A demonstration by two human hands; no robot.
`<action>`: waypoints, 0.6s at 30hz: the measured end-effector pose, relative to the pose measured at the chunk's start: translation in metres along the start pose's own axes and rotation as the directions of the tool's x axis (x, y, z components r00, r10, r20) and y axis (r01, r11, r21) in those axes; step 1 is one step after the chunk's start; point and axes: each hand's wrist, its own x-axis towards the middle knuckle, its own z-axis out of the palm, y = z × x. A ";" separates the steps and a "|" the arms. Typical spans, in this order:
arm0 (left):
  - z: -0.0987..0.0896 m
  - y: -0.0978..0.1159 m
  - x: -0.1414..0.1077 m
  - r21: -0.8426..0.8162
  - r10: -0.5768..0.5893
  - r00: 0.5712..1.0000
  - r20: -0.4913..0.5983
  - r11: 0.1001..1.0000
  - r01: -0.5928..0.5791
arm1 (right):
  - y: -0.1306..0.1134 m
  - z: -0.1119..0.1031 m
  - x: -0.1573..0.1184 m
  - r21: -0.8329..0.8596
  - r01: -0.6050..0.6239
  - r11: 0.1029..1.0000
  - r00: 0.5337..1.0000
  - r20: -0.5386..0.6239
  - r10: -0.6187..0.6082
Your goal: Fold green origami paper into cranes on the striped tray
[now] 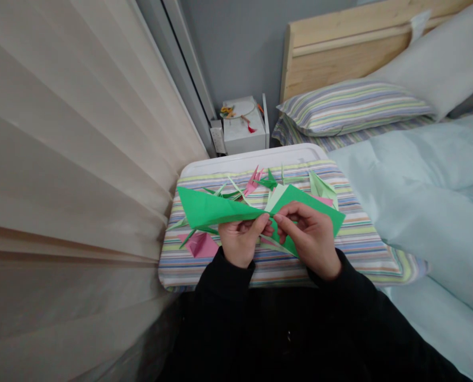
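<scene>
A creased sheet of green origami paper (212,208) is held up over the table, its long side reaching out to the left. My left hand (242,239) grips its lower edge, thumb on top. At the paper's right-hand point, my right hand (306,233) pinches with thumb and forefinger, close to the left thumb. Beneath my right hand lies a stack of green sheets (327,209) with paler ones fanned out. Around them are folded paper pieces: a pink one (199,245) at the left, a pink crane-like one (254,180) and a green one (268,180) behind.
A striped cloth (363,233) covers the small white-rimmed table (256,161). A curtain (80,132) hangs close on the left. The bed with a pale blue quilt (431,180) adjoins on the right. Behind stands a white cabinet (240,135) with small ornaments.
</scene>
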 end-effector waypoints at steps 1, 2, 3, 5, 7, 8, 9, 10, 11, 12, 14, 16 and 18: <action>0.000 0.000 0.000 0.001 -0.002 1.000 -0.006 1.000 0.002 | 0.001 0.000 0.000 0.002 -0.003 1.000 1.000 0.003 0.003; 0.000 0.000 0.000 0.003 -0.006 1.000 -0.011 1.000 0.006 | 0.001 0.000 0.000 0.005 -0.008 1.000 1.000 0.004 0.008; 0.000 0.000 0.000 0.008 -0.011 1.000 -0.016 1.000 0.011 | 0.002 0.000 0.000 0.007 -0.014 1.000 1.000 0.004 0.014; -0.001 0.000 0.001 0.016 -0.023 0.999 -0.023 1.000 0.024 | 0.002 0.000 0.000 0.008 -0.023 1.000 1.000 -0.002 0.023; -0.001 -0.001 0.001 0.016 -0.031 0.999 -0.030 0.999 0.032 | 0.002 0.000 0.001 0.004 -0.025 1.000 1.000 -0.009 0.025; -0.001 -0.001 0.001 0.015 -0.030 0.999 -0.034 0.999 0.031 | 0.001 0.000 0.001 0.001 -0.026 1.000 1.000 -0.011 0.026; -0.001 -0.001 0.001 0.013 -0.027 0.999 -0.040 1.000 0.028 | 0.001 0.000 0.000 -0.002 -0.027 1.000 0.999 -0.017 0.027; -0.001 -0.001 0.001 0.013 -0.024 0.999 -0.046 1.000 0.025 | 0.001 -0.001 0.000 -0.005 -0.030 1.000 0.999 -0.024 0.030; -0.001 -0.001 0.002 0.013 -0.021 0.998 -0.053 1.000 0.022 | 0.002 -0.002 0.000 -0.005 -0.034 0.999 0.999 -0.034 0.033; -0.001 -0.001 0.002 0.012 -0.020 0.998 -0.058 1.000 0.020 | 0.002 -0.002 0.000 -0.004 -0.036 0.999 0.998 -0.044 0.036; -0.001 -0.001 0.002 0.006 -0.022 0.998 -0.061 1.000 0.022 | 0.003 -0.004 -0.001 0.004 -0.036 0.999 0.998 -0.051 0.036; -0.001 -0.002 0.002 0.000 -0.025 0.998 -0.055 1.000 0.025 | 0.005 -0.005 -0.001 0.017 -0.024 1.000 0.999 -0.045 0.025; -0.001 -0.002 0.001 -0.012 -0.026 0.999 -0.036 1.000 0.025 | 0.006 -0.006 -0.001 0.010 0.002 1.000 1.000 -0.020 -0.002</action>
